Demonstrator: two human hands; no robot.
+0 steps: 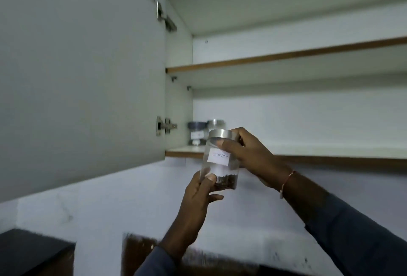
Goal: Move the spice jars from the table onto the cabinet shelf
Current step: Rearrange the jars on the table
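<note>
Head view: left hand point(198, 190) grips the spice jar point(217, 171) by its base, right hand point(248, 154) by its top; two blurred, probably similar jars point(197, 132) occupy the shelf point(308, 150).

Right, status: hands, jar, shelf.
Left hand grips cloves jar base, right hand near lid. Jar in front of bottom shelf, unplaced. Dark-lidded jar and steel-lidded jar at shelf's left end.
</note>
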